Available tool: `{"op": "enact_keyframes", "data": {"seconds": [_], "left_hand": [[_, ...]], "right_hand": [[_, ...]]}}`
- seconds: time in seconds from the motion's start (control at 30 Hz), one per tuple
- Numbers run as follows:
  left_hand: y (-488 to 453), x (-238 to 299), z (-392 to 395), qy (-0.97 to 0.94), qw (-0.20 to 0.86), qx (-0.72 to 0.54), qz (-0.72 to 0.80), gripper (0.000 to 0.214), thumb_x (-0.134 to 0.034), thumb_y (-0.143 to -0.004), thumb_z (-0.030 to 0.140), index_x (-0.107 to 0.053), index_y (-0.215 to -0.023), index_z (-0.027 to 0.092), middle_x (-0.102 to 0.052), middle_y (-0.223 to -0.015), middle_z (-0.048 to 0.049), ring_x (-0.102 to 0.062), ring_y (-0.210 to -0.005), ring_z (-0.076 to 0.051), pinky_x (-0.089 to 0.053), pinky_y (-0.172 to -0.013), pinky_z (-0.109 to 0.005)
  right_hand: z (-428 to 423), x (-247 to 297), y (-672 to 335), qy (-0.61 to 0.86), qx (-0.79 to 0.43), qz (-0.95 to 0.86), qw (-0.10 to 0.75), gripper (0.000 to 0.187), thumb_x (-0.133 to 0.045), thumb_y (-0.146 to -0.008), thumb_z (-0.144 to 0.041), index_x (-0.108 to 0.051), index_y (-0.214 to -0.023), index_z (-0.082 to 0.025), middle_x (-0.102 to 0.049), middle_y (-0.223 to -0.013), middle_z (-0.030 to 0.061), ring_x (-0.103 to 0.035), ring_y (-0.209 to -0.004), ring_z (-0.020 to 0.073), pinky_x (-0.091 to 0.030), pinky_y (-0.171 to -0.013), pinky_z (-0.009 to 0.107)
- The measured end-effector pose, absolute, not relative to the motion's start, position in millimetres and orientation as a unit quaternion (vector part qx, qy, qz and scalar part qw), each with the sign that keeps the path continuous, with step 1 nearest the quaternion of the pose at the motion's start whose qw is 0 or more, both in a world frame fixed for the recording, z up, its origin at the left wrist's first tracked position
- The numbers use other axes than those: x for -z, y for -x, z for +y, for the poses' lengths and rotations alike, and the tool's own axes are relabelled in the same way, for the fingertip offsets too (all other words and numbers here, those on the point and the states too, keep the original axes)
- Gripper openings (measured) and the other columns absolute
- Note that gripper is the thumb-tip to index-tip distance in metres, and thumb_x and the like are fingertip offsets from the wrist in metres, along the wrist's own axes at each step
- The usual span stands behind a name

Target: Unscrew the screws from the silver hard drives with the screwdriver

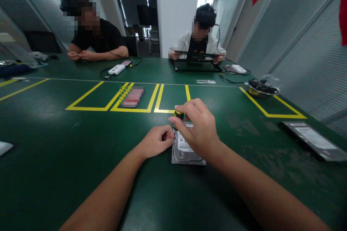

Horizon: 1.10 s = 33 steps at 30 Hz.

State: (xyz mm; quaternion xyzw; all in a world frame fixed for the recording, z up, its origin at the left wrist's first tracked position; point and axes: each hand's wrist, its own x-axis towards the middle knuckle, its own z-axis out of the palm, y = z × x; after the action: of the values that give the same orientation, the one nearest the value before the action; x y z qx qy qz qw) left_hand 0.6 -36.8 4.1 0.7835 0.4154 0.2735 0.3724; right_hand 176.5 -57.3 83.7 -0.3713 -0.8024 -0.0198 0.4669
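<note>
At frame centre, a screwdriver (179,114) was held roughly upright by the right hand (202,122), pinched between thumb and fingers, apparently for turning. Beneath, the drive (187,156) was seemingly steadied at its left edge by the curled left hand (158,140); whether anything was gripped there could not be told.

The single head-worn view looks forward and down across the green tabletop (67,187). The hands (200,124) and hard drive (187,157) are close, around mid-frame; two people (101,38) at the far side appear well beyond.
</note>
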Motion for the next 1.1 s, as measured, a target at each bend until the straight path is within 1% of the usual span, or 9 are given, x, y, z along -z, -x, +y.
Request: {"op": "enact_keyframes", "data": {"seconds": [0.13, 0.27, 0.4, 0.53, 0.63, 0.77, 0.97, 1.03, 1.1], "left_hand": [[-0.8, -4.3, -36.9, -0.785, 0.371, -0.270, 0.416, 0.004, -0.056, -0.078, 0.016, -0.053, -0.075, 0.015, -0.051, -0.066, 0.0043, -0.045, -0.061, -0.010, -0.033, -0.057, -0.022], [-1.1, -5.9, -37.5, -0.787, 0.372, -0.268, 0.412, 0.004, -0.056, -0.079, 0.016, -0.053, -0.077, 0.015, -0.051, -0.066, 0.0045, -0.045, -0.061, -0.010, -0.033, -0.058, -0.022], [-2.0, -6.5, -37.3, -0.785, 0.378, -0.268, 0.410, 0.005, -0.056, -0.079, 0.016, -0.053, -0.075, 0.015, -0.050, -0.065, 0.0045, -0.045, -0.061, -0.010, -0.033, -0.057, -0.022], [-2.6, -6.2, -37.3, -0.791, 0.374, -0.261, 0.407, 0.004, -0.055, -0.080, 0.016, -0.054, -0.077, 0.015, -0.052, -0.068, 0.0036, -0.047, -0.062, -0.011, -0.034, -0.058, -0.023], [-2.7, -6.4, -37.8, -0.796, 0.364, -0.260, 0.409, 0.005, -0.055, -0.081, 0.017, -0.054, -0.076, 0.015, -0.053, -0.068, 0.0033, -0.048, -0.063, -0.011, -0.034, -0.057, -0.023], [-3.0, -6.3, -37.7, -0.803, 0.344, -0.262, 0.410, 0.004, -0.056, -0.081, 0.018, -0.056, -0.078, 0.015, -0.053, -0.069, 0.0031, -0.048, -0.064, -0.012, -0.034, -0.059, -0.024], [-3.7, -6.7, -37.3, -0.815, 0.317, -0.263, 0.407, 0.005, -0.056, -0.082, 0.019, -0.060, -0.083, 0.015, -0.060, -0.077, 0.0003, -0.052, -0.074, -0.016, -0.040, -0.068, -0.026], [-3.8, -7.5, -37.4, -0.818, 0.311, -0.260, 0.407, 0.005, -0.056, -0.082, 0.019, -0.060, -0.084, 0.016, -0.061, -0.078, -0.0003, -0.052, -0.076, -0.017, -0.040, -0.069, -0.027], [-3.8, -8.4, -37.5, -0.823, 0.307, -0.255, 0.405, 0.005, -0.055, -0.082, 0.019, -0.059, -0.083, 0.016, -0.061, -0.078, -0.0003, -0.052, -0.076, -0.017, -0.040, -0.069, -0.027]], "right_hand": [[-55.8, -84.1, -175.5, 0.365, 0.019, -0.800, 0.476, 0.020, -0.060, -0.088, -0.030, -0.063, -0.102, -0.015, -0.059, -0.091, 0.0066, -0.055, -0.081, 0.0151, -0.049, -0.069, 0.030], [-56.2, -84.3, -176.1, 0.357, 0.019, -0.795, 0.490, 0.022, -0.060, -0.088, -0.025, -0.060, -0.107, -0.015, -0.061, -0.092, 0.0056, -0.055, -0.080, 0.0143, -0.048, -0.072, 0.030], [-57.1, -84.6, -176.3, 0.336, -0.001, -0.804, 0.490, 0.016, -0.059, -0.088, -0.020, -0.061, -0.102, -0.014, -0.062, -0.091, 0.0056, -0.056, -0.079, 0.0134, -0.048, -0.073, 0.029], [-56.4, -83.8, -174.8, 0.329, -0.014, -0.802, 0.498, 0.023, -0.065, -0.086, -0.029, -0.064, -0.102, -0.012, -0.059, -0.097, 0.0092, -0.056, -0.085, 0.0152, -0.049, -0.070, 0.029], [-55.7, -83.5, -174.2, 0.330, -0.006, -0.794, 0.509, 0.021, -0.065, -0.085, -0.031, -0.065, -0.099, -0.015, -0.058, -0.092, 0.0071, -0.056, -0.083, 0.0152, -0.049, -0.068, 0.029], [-55.6, -85.5, -174.6, 0.326, -0.010, -0.800, 0.504, 0.013, -0.059, -0.087, -0.022, -0.063, -0.098, -0.015, -0.062, -0.092, 0.0066, -0.057, -0.085, 0.0152, -0.049, -0.072, 0.030], [-56.1, -87.2, -174.5, 0.320, -0.030, -0.804, 0.501, 0.024, -0.052, -0.088, -0.014, -0.060, -0.110, -0.017, -0.066, -0.099, 0.0055, -0.060, -0.092, 0.0161, -0.050, -0.081, 0.033], [-55.9, -86.9, -174.2, 0.308, -0.038, -0.807, 0.502, 0.022, -0.052, -0.088, -0.013, -0.060, -0.108, -0.017, -0.066, -0.101, 0.0059, -0.060, -0.096, 0.0164, -0.049, -0.084, 0.034], [-55.4, -86.3, -173.9, 0.305, -0.044, -0.808, 0.503, 0.017, -0.054, -0.088, -0.016, -0.062, -0.104, -0.017, -0.065, -0.102, 0.0072, -0.060, -0.097, 0.0166, -0.050, -0.082, 0.033]]}}
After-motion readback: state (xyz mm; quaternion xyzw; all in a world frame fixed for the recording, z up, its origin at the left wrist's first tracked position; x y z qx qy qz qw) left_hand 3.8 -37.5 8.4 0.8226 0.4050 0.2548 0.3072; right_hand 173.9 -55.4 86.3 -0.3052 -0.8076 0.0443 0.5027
